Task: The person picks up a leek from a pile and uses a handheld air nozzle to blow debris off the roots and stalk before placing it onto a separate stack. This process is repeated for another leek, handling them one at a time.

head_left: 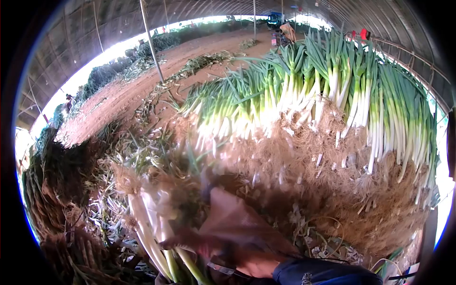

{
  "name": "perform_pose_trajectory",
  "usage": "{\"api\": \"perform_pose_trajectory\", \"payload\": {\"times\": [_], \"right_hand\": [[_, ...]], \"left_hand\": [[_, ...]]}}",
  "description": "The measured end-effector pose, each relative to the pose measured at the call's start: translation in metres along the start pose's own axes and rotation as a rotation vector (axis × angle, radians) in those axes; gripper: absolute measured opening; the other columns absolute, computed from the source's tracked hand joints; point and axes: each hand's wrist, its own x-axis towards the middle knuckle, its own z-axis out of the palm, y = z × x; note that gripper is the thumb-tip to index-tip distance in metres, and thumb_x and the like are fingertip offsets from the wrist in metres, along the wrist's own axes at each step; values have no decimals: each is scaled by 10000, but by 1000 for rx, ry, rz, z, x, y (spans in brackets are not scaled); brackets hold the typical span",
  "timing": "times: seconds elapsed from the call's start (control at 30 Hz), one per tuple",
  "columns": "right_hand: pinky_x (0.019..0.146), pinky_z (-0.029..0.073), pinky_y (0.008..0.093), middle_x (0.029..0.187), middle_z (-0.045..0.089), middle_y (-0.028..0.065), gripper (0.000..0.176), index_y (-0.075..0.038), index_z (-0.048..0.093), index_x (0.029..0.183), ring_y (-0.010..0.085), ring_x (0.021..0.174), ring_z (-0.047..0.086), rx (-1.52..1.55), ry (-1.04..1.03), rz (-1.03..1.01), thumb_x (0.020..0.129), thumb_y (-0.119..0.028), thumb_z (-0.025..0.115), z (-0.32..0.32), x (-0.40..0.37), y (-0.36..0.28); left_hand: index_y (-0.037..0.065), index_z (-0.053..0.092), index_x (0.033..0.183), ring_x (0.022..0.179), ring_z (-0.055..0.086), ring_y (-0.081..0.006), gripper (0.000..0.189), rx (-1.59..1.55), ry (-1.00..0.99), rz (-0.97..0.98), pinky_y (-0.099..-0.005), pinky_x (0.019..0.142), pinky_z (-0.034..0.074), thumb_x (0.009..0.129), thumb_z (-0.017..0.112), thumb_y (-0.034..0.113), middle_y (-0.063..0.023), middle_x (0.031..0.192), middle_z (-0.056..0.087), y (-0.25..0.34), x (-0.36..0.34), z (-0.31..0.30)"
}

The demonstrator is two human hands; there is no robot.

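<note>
At the bottom centre, my right hand point(202, 243) lies across a small bunch of large green onions point(151, 232), its fingers wrapped over the pale stalks. The hand is somewhat smeared by motion. The bunch stands tilted, with its bushy roots point(127, 183) up and its greener part running down out of view. A blue sleeve point(323, 271) covers the arm behind this hand. Just beyond the hand is a brownish-pink cloth-covered shape point(237, 216), blurred; I cannot make out what it is. My left hand does not show.
A long row of green onions point(285, 95) leans at the right, leaves up and roots towards me. Stripped leaves and peelings point(107, 213) litter the ground at left. Darker heaps of plants point(52, 166) line the left side. A metal pole point(152, 42) stands in the tunnel-shaped shelter.
</note>
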Motion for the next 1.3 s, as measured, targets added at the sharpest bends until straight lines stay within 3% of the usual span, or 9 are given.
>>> {"api": "perform_pose_trajectory", "payload": {"times": [0.2,0.23,0.27,0.37,0.53,0.63,0.77,0.9,1.3], "right_hand": [[889,545,315,1108,736,54,582,14,653,1325,143,988,665,4,13,-76,896,-302,887,14,3,8],[885,546,315,1105,736,54,583,14,653,1325,142,983,665,2,15,-94,895,-303,887,17,1,4],[881,548,315,1103,736,53,584,14,653,1324,141,979,666,-1,20,-108,894,-304,888,20,3,8],[870,552,314,1096,737,52,587,14,653,1322,138,966,667,-15,27,-183,892,-307,891,24,0,4],[828,562,359,1068,750,120,626,35,667,1285,197,911,689,-52,236,-298,926,-452,829,40,-26,-17],[802,566,375,1032,748,161,627,44,680,1251,228,877,701,-317,282,-334,933,-481,807,30,-14,-5],[768,571,396,984,746,217,639,55,697,1206,269,832,716,-907,405,-463,941,-521,779,6,13,27],[741,567,426,934,772,206,456,15,722,1186,296,853,768,-122,193,-287,1004,-403,728,20,8,6],[775,562,328,1168,714,136,573,86,473,1421,137,935,671,59,-192,-252,1132,-406,527,35,-20,-25]], "left_hand": [[-10,667,1304,903,630,-172,357,431,172,264,-347,779,529,1036,707,223,-93,1070,705,30,-18,8],[8,673,1266,860,613,-181,352,-83,198,-295,-364,755,522,1039,695,275,-103,1007,684,46,-2,-4],[18,692,1242,802,574,-133,344,391,152,245,-347,708,501,1045,682,300,-69,921,649,47,4,2],[21,696,1254,787,588,-146,373,-42,225,-85,-345,697,504,1046,682,330,-82,899,657,55,33,-10],[145,677,1378,849,646,-307,407,28,261,53,-418,782,546,1027,715,347,-131,1137,736,32,48,-6],[-7,518,1424,1055,690,-178,735,-238,147,268,-333,865,600,774,858,20,-109,1253,679,78,50,46],[102,387,1514,1211,560,-178,893,267,55,371,-436,1068,493,809,934,134,-58,1354,578,63,70,49],[68,263,1592,1211,563,-191,1087,387,76,494,-377,1018,543,756,956,55,-60,1336,543,39,84,30],[2,528,1414,1023,640,-195,610,-154,-135,328,-361,963,541,943,849,219,-32,1150,660,86,67,17]]}}
